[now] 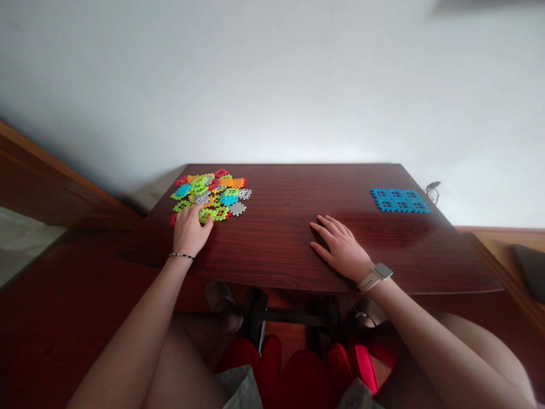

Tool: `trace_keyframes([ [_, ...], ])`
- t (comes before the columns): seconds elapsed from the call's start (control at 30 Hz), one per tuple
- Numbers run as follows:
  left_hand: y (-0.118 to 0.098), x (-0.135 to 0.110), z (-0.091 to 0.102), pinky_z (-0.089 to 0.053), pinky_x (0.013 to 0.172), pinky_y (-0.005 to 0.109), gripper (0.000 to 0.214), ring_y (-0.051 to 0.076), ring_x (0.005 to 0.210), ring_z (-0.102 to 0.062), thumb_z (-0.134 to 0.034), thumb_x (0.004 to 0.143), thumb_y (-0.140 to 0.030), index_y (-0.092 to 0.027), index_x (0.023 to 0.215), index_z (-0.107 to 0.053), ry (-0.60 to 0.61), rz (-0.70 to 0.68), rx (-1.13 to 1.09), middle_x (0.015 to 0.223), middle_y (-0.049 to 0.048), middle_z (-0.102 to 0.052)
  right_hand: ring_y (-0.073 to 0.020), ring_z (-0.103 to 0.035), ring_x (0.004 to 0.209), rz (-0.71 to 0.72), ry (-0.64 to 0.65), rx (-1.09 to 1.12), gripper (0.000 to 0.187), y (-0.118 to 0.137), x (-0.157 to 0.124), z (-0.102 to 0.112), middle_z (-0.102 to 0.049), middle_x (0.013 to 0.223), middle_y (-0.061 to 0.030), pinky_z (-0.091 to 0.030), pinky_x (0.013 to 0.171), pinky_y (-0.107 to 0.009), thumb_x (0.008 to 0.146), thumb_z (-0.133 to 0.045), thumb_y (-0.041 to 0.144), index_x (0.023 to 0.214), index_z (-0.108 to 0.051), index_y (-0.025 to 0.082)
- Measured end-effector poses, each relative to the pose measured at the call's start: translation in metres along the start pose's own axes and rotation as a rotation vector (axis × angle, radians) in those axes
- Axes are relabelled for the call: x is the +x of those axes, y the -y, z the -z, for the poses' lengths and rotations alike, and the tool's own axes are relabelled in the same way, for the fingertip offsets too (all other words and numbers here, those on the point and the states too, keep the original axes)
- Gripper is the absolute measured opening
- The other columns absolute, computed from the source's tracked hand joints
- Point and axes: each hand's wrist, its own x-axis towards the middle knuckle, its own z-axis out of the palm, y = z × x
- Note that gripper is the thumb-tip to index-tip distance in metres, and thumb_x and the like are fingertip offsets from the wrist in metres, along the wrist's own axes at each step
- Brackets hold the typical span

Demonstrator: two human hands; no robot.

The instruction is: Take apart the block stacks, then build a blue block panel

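My left hand (pixel 190 232) is at the near edge of a loose pile of coloured plastic interlocking tiles (pixel 204 183). Its thumb stands apart from the fingers, whose tips are partly hidden among the tiles. The pile mixes green, red, orange, grey and blue toothed pieces, several with window-like cutouts. A lime tile (pixel 221 213) lies just right of the thumb. Flat on the tabletop, with fingers spread, rests my right hand (pixel 340 247), touching no tile. Beyond it to the right lies a blue toothed panel (pixel 401 200) with several window openings.
The dark wooden table (pixel 281 238) stands against a white wall (pixel 281 85). A black cable (pixel 433 190) shows behind its right edge. My legs and a red seat (pixel 302 378) are below the near edge. A wooden panel (pixel 63 176) is at the left.
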Motion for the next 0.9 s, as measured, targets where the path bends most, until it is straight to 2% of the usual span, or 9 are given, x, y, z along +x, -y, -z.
trace_keyframes([
  [0.27, 0.002, -0.003, -0.003, -0.046, 0.116, 0.053, 0.048, 0.039, 0.128, -0.061, -0.061, 0.096, -0.041, -0.015, 0.136, -0.063, 0.030, -0.015, 0.032, 0.134, 0.0193, -0.071, -0.0376, -0.038, 0.163, 0.002, 0.000, 0.017, 0.058, -0.001, 0.001, 0.000, -0.049, 0.170, -0.0175, -0.038, 0.130, -0.060, 0.111, -0.050, 0.050, 0.159, -0.058, 0.019],
  [0.57, 0.001, -0.003, -0.002, -0.048, 0.115, 0.057, 0.046, 0.039, 0.128, -0.062, -0.065, 0.094, -0.035, -0.018, 0.137, -0.062, -0.044, -0.002, -0.050, 0.131, 0.0182, -0.070, -0.0378, -0.038, 0.163, 0.008, -0.020, 0.034, 0.058, -0.002, 0.000, -0.002, -0.049, 0.171, -0.0154, -0.040, 0.128, -0.063, 0.111, -0.049, 0.051, 0.162, -0.055, 0.025],
  [0.77, -0.020, -0.003, 0.012, -0.051, 0.113, 0.054, 0.054, 0.039, 0.131, -0.062, -0.071, 0.095, -0.038, -0.020, 0.144, -0.059, -0.105, 0.035, -0.099, 0.136, 0.0182, -0.065, -0.0376, -0.038, 0.163, 0.008, -0.018, 0.032, 0.057, -0.001, 0.000, -0.001, -0.049, 0.171, -0.0155, -0.040, 0.128, -0.061, 0.111, -0.049, 0.051, 0.160, -0.056, 0.024],
  [0.9, -0.042, -0.001, 0.021, -0.052, 0.114, 0.050, 0.057, 0.037, 0.134, -0.061, -0.072, 0.097, -0.040, -0.022, 0.148, -0.055, -0.144, -0.015, -0.148, 0.140, 0.0166, -0.063, -0.0378, -0.038, 0.162, 0.006, -0.014, 0.026, 0.057, -0.001, 0.000, -0.001, -0.049, 0.170, -0.0157, -0.039, 0.129, -0.061, 0.111, -0.049, 0.052, 0.159, -0.057, 0.023],
])
